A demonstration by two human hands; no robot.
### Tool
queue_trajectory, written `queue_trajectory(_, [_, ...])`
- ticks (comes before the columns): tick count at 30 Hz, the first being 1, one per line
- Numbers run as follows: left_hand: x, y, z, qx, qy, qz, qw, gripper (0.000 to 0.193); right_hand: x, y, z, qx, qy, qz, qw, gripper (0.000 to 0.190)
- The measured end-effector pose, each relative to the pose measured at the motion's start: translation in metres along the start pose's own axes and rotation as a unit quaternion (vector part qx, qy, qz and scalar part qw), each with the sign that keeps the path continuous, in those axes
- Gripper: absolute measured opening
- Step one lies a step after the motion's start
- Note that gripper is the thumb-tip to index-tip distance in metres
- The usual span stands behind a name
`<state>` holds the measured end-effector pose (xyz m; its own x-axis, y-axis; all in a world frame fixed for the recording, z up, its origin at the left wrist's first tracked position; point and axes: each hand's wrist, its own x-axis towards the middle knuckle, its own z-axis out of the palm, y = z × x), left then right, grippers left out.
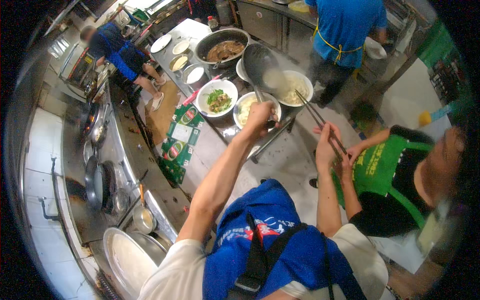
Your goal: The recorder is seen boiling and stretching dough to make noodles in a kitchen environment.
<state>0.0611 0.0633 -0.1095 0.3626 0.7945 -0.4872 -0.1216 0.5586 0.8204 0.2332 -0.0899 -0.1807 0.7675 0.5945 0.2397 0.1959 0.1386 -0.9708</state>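
My left hand (pixel 260 115) grips the handle of a dark wok (pixel 260 62), which is tilted over the bowls on a metal table. Pale broth or steam shows at its lower lip, beside a white bowl of noodles (pixel 298 88). With my right hand (pixel 327 144) I hold long dark chopsticks (pixel 317 117), their tips at that bowl's noodles. Just under my left hand is a second white bowl of noodles (pixel 245 108), partly hidden. To its left stands a white bowl with greens and chopped food (pixel 218 100). Another white bowl is partly hidden behind the wok.
A large metal pot of brown stew (pixel 225 50) and smaller containers stand on the table (pixel 189 28). A co-worker in a green apron (pixel 375 165) is close at my right. Another in blue (pixel 341 30) stands beyond the table. At left is a stove counter (pixel 131 150) with woks.
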Motion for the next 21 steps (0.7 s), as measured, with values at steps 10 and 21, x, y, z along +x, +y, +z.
queue_trajectory(10, [-0.089, 0.012, -0.131, -0.562, -0.181, -0.109, 0.8, 0.02, -0.014, 0.015, -0.01, 0.186, -0.068, 0.081, 0.977, 0.021])
queue_trajectory(21, [-0.388, -0.037, -0.323, -0.618, -0.105, 0.257, 0.736, 0.042, -0.031, 0.032, 0.023, 0.213, -0.133, 0.181, 0.951, 0.026])
